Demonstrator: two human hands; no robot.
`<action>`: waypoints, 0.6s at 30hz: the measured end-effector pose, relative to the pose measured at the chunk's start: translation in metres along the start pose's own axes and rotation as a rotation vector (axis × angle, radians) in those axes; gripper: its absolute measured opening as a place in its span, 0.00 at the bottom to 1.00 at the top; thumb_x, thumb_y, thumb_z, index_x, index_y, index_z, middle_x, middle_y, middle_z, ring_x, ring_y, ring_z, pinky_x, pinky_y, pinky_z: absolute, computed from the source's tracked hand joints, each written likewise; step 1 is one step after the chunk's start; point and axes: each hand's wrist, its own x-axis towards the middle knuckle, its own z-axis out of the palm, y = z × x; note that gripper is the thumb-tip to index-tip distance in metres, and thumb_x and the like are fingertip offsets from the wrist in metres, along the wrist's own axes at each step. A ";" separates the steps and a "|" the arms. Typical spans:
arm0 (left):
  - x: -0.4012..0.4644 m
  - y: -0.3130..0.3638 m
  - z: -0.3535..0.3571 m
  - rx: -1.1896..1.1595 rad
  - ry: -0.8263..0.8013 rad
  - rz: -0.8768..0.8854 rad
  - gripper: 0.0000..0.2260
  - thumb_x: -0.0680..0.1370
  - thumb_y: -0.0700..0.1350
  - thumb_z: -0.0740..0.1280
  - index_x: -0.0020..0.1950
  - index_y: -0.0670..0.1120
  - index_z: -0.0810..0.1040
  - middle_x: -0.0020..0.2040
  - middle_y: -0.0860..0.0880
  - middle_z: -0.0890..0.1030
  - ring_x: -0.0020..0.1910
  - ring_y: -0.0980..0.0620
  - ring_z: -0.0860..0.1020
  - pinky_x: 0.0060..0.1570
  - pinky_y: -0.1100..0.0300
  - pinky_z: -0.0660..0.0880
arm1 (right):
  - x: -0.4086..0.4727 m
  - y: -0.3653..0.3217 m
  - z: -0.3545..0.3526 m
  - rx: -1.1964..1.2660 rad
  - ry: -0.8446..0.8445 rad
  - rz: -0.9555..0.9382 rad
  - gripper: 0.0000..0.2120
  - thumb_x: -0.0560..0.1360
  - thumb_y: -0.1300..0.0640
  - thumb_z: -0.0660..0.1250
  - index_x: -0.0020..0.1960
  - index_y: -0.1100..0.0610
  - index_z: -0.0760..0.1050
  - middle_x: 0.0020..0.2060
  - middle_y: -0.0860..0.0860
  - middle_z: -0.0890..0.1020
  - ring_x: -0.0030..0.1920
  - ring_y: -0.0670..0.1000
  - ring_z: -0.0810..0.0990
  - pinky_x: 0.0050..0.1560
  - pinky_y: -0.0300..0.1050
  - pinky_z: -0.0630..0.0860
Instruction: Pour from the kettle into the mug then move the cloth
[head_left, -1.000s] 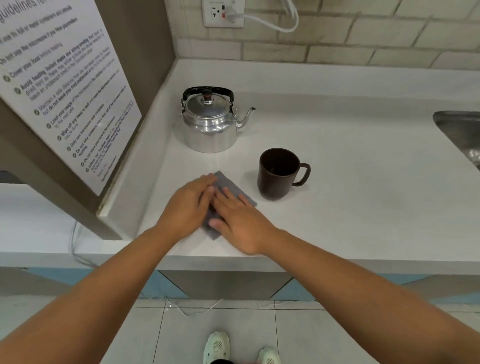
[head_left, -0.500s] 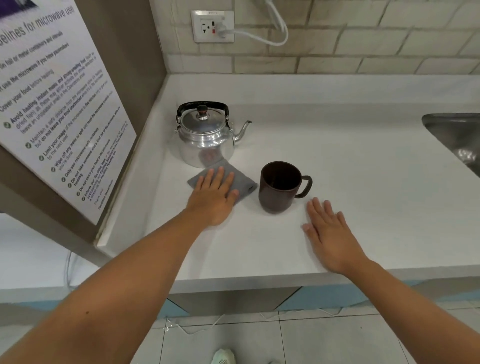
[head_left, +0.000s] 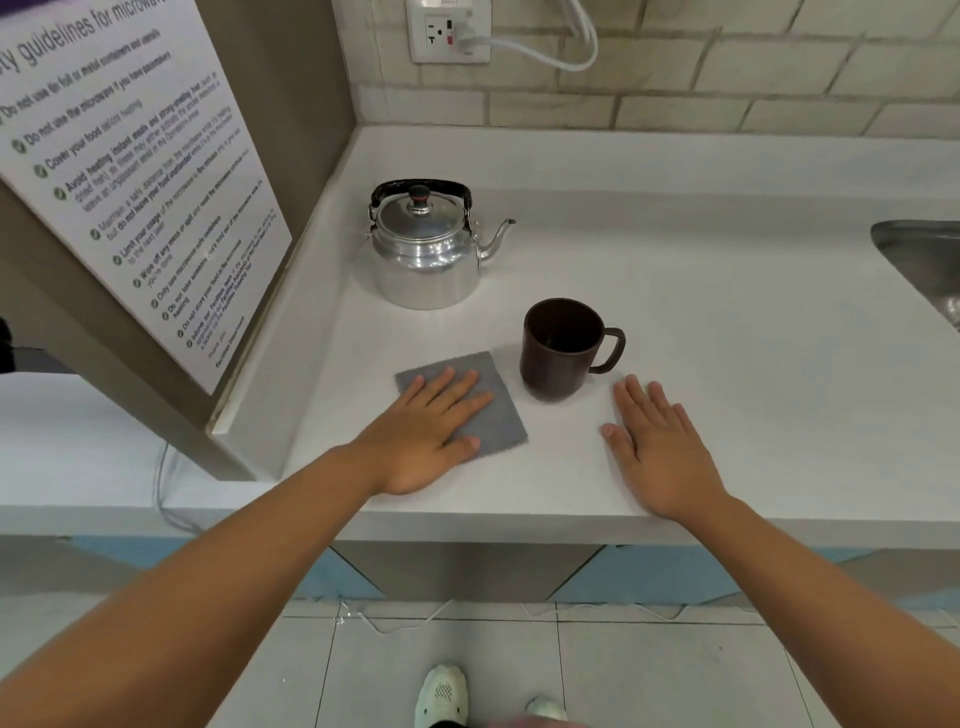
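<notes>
A shiny metal kettle (head_left: 426, 260) with a black handle stands upright at the back left of the white counter, spout pointing right. In front of it to the right stands a dark brown mug (head_left: 558, 351), handle to the right. A grey cloth (head_left: 493, 410) lies flat just left of the mug. My left hand (head_left: 426, 436) rests flat on the cloth with fingers spread, covering its left half. My right hand (head_left: 657, 441) lies flat and empty on the counter just right of the mug, near the front edge.
A brown cabinet side with a white guidelines poster (head_left: 130, 171) walls off the left. A tiled wall with a socket and white cable (head_left: 449, 31) is behind. A steel sink (head_left: 924, 265) sits at the far right. The counter's front edge (head_left: 519, 525) is just below my hands.
My right hand left the cloth and settled flat to the right of the mug. My left hand pushed the cloth toward the kettle, then drew it back nearer the front edge.
</notes>
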 end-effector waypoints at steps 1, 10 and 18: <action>-0.008 0.000 -0.003 -0.016 -0.017 0.020 0.25 0.82 0.56 0.51 0.77 0.57 0.44 0.77 0.56 0.40 0.74 0.57 0.35 0.71 0.56 0.33 | 0.000 0.000 0.000 0.002 -0.004 -0.002 0.29 0.81 0.43 0.43 0.78 0.53 0.43 0.78 0.48 0.44 0.77 0.51 0.40 0.75 0.48 0.40; -0.034 0.010 -0.008 -0.116 -0.035 0.033 0.26 0.80 0.48 0.59 0.76 0.58 0.55 0.78 0.58 0.46 0.74 0.59 0.38 0.72 0.58 0.36 | -0.001 0.000 -0.002 0.005 -0.008 -0.012 0.29 0.81 0.43 0.43 0.78 0.53 0.43 0.78 0.49 0.45 0.77 0.51 0.40 0.74 0.47 0.39; -0.023 0.018 -0.043 -0.208 0.135 0.006 0.19 0.78 0.47 0.64 0.69 0.56 0.69 0.73 0.53 0.67 0.73 0.54 0.59 0.72 0.57 0.44 | 0.000 -0.007 -0.029 0.071 -0.026 0.007 0.29 0.80 0.42 0.48 0.77 0.53 0.51 0.78 0.50 0.54 0.77 0.53 0.51 0.74 0.51 0.53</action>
